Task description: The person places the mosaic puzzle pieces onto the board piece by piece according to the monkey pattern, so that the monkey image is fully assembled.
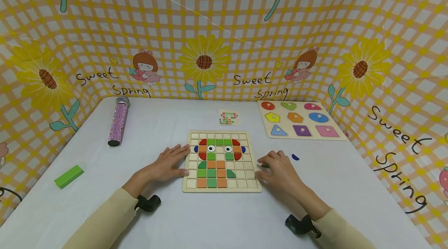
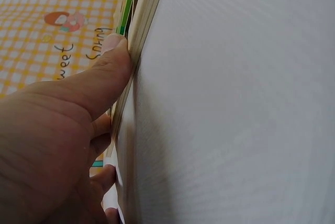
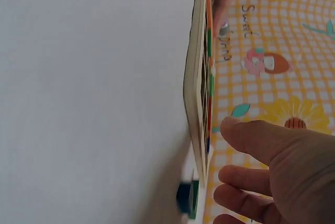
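A square wooden grid board lies mid-table, bearing red, green, orange and blue tiles and two eye pieces. Fingers spread, my left hand rests against its left edge; in the left wrist view the thumb touches the rim. My right hand is beside the right edge, its fingers loosely bent and thumb apart from them. A small dark green piece shows between thumb and forefinger in the head view, with no clear pinch on it. A dark blue half-round piece lies just right of that hand.
Behind the board lies a small pattern card. A knobbed shape puzzle is at the back right. A glittery pink microphone lies back left, and a green block farther forward. Patterned cloth rises behind the table.
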`<act>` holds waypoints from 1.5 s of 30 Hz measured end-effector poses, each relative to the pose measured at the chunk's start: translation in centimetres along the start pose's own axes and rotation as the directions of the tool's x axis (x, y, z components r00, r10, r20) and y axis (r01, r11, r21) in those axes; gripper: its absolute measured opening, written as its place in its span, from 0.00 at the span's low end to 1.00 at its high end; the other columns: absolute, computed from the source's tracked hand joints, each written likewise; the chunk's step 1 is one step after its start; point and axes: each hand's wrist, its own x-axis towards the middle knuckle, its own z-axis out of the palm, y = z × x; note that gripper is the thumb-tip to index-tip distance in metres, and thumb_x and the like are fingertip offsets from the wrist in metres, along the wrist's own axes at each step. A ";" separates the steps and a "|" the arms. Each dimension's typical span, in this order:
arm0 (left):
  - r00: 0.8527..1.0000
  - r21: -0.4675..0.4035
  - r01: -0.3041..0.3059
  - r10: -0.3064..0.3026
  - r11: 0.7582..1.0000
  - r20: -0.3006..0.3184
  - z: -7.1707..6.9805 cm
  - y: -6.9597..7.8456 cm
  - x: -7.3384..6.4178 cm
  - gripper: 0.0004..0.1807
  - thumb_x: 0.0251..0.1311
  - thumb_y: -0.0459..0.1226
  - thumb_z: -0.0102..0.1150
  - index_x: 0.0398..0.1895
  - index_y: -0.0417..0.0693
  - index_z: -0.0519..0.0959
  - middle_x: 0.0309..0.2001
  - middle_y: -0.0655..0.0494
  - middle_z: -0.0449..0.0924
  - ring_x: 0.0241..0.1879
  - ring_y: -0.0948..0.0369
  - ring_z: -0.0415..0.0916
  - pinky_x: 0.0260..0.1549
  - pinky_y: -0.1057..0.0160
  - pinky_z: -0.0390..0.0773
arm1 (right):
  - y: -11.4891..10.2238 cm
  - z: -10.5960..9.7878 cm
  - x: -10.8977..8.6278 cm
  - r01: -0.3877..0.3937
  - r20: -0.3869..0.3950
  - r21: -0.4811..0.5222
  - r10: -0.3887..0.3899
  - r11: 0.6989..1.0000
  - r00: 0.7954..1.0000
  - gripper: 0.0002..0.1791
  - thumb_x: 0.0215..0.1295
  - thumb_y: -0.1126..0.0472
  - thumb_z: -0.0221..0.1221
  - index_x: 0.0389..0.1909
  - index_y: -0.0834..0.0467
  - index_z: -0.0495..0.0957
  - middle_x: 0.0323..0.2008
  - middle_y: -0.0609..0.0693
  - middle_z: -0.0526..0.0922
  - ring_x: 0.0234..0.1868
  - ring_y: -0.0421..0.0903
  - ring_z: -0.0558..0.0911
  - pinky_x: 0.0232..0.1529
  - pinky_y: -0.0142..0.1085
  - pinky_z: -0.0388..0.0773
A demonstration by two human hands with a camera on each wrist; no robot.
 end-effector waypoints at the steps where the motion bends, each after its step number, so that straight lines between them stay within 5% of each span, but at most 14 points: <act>1: 1.000 -0.001 -0.001 0.001 1.000 0.000 0.0 0.0 0.0 0.42 0.60 0.49 0.58 0.73 0.42 0.53 0.75 0.46 0.49 0.74 0.43 0.41 0.69 0.36 0.38 | 0.4 -0.1 0.0 -0.013 0.004 -0.004 0.013 1.000 1.000 0.20 0.47 0.52 0.71 0.40 0.58 0.84 0.37 0.50 0.81 0.40 0.48 0.70 0.38 0.38 0.66; 13: 1.000 0.000 -0.005 0.005 1.000 0.003 -0.1 0.1 -0.1 0.42 0.61 0.48 0.58 0.73 0.42 0.53 0.75 0.45 0.49 0.74 0.42 0.41 0.70 0.36 0.38 | 3.2 -0.7 -0.6 -0.123 0.028 0.010 0.123 0.992 0.992 0.23 0.47 0.50 0.71 0.41 0.60 0.84 0.39 0.55 0.80 0.41 0.51 0.70 0.39 0.40 0.65; 29: 1.000 -0.002 -0.006 0.006 1.000 0.001 -0.1 0.1 0.0 0.42 0.61 0.48 0.58 0.73 0.42 0.53 0.75 0.45 0.49 0.74 0.42 0.41 0.69 0.36 0.38 | 2.9 -0.3 0.2 -0.013 0.091 0.027 0.011 1.000 0.996 0.16 0.49 0.54 0.69 0.41 0.52 0.85 0.36 0.50 0.79 0.40 0.48 0.68 0.38 0.39 0.63; 45: 1.000 0.000 -0.007 0.007 1.000 0.004 -0.2 0.2 -0.1 0.42 0.61 0.48 0.58 0.73 0.42 0.53 0.75 0.45 0.49 0.74 0.42 0.41 0.69 0.35 0.38 | 2.9 -0.2 0.2 0.012 0.013 0.024 -0.012 1.000 1.000 0.12 0.49 0.56 0.70 0.35 0.56 0.84 0.34 0.48 0.80 0.39 0.47 0.69 0.39 0.38 0.65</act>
